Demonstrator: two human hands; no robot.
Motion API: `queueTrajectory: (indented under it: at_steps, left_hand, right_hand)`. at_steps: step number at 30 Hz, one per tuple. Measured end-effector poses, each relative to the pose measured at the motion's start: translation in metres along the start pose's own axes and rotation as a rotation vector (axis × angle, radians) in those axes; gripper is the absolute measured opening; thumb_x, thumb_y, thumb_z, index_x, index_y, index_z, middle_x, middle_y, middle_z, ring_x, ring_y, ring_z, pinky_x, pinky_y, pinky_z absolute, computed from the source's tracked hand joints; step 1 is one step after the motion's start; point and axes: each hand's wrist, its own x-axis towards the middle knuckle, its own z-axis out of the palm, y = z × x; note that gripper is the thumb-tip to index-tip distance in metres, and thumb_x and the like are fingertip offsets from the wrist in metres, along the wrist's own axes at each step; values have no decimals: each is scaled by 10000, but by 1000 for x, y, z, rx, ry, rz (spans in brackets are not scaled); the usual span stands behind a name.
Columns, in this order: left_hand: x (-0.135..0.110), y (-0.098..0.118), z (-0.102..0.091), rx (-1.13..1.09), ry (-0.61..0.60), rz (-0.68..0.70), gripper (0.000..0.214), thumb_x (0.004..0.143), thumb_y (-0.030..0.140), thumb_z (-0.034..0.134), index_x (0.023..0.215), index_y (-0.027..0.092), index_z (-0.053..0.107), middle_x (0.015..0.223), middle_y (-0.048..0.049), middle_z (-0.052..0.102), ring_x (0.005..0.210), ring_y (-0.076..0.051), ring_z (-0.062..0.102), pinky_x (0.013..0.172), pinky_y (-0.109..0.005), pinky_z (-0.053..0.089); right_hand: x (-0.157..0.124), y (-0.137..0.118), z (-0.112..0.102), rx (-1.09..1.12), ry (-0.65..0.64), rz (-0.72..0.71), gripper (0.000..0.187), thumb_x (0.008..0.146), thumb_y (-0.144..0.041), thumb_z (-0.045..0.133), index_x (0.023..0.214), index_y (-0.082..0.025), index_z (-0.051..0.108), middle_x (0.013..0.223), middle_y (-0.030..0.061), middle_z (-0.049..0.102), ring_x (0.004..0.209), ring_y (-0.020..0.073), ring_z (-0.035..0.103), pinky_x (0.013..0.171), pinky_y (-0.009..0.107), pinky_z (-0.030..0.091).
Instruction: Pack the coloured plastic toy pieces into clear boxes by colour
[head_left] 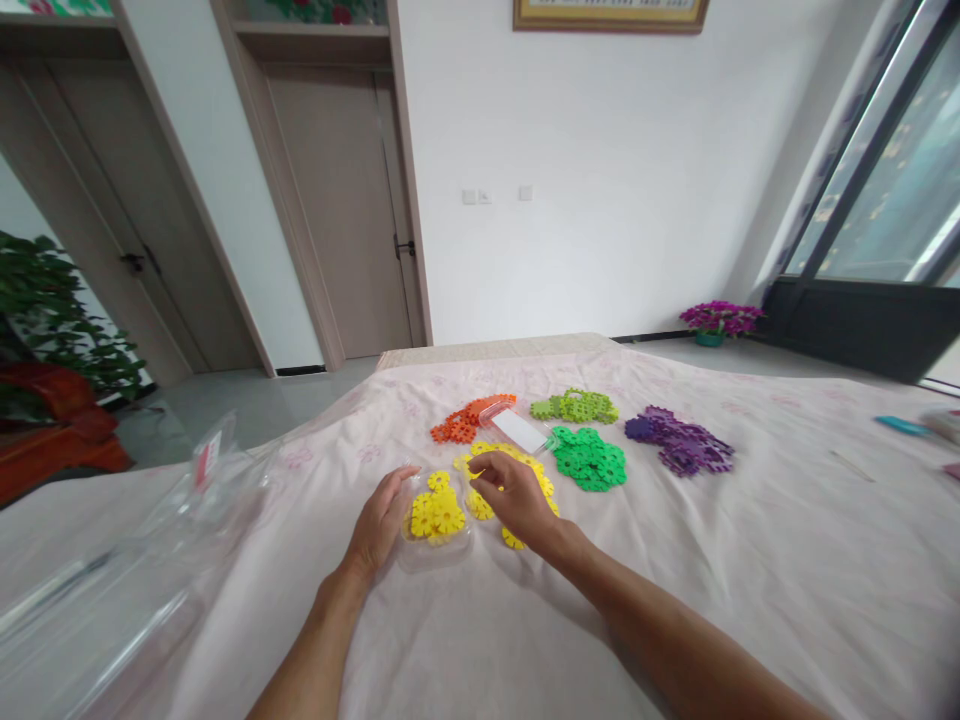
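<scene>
Piles of flat plastic snowflake pieces lie sorted by colour on a pale pink cloth. My left hand point(379, 520) rests with fingers together against the left side of a small clear tray point(437, 548) holding yellow pieces point(435, 512). My right hand point(514, 497) lies over the loose yellow pile point(517, 462), its fingers curled in a pinch on a yellow piece. Behind sit an orange pile point(465, 420), a clear lidded box point(519, 430), a light green pile point(576, 406), a dark green pile point(591, 460) and a purple pile point(681, 442).
Crumpled clear plastic bags point(150, 540) lie at the left of the cloth. Small items, one teal point(904, 425), sit at the far right edge. Beyond the cloth are doors, a potted plant point(52, 330) and purple flowers point(720, 320) by a window.
</scene>
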Motion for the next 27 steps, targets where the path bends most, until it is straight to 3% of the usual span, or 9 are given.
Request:
queueTrajectory:
  at_steps: [3, 7, 10, 16, 21, 27]
  left_hand:
    - [0, 0, 0, -12, 5, -19, 417, 858, 320, 457, 1243, 217, 584, 1361, -65, 563, 1278, -234, 502, 1114, -394, 335]
    - [-1, 2, -1, -21, 16, -39, 432, 845, 310, 456, 1248, 211, 577, 1357, -73, 568, 1253, -241, 525, 1089, -398, 368]
    - [-1, 5, -1, -16, 28, -45, 425, 840, 315, 462, 1233, 209, 587, 1346, -77, 576, 1238, -247, 538, 1081, -406, 376]
    - [-2, 7, -1, -31, 32, -47, 419, 835, 318, 468, 1216, 201, 598, 1330, -81, 590, 1224, -248, 549, 1074, -403, 383]
    - [-1, 4, -1, -39, 30, -51, 419, 838, 308, 468, 1224, 200, 591, 1344, -87, 578, 1236, -254, 540, 1076, -413, 381]
    - [-1, 0, -1, -23, 24, -33, 406, 857, 310, 457, 1224, 200, 589, 1346, -85, 579, 1237, -247, 541, 1090, -413, 367]
  right_hand:
    - [-2, 7, -9, -262, -1, -86, 206, 828, -129, 574, 996, -207, 664, 989, 46, 667, 870, 157, 595, 810, 299, 456]
    - [-5, 9, -19, -559, -209, -190, 263, 834, -388, 670, 1051, -242, 697, 1093, 68, 640, 1038, 226, 520, 907, 364, 392]
    - [-6, 8, -21, -649, -324, -221, 413, 769, -527, 712, 1100, -281, 695, 1176, 50, 607, 1083, 242, 475, 920, 374, 354]
    - [-4, 9, -18, -770, -408, -225, 327, 818, -492, 680, 1038, -251, 711, 1109, 61, 632, 1070, 246, 459, 892, 366, 326]
    - [-3, 6, -10, -831, -380, -283, 302, 962, -409, 485, 902, -183, 678, 948, 87, 651, 957, 226, 488, 833, 349, 332]
    - [1, 9, -16, -773, -192, -139, 343, 1014, -322, 358, 883, -191, 647, 961, 72, 639, 939, 193, 513, 849, 311, 339]
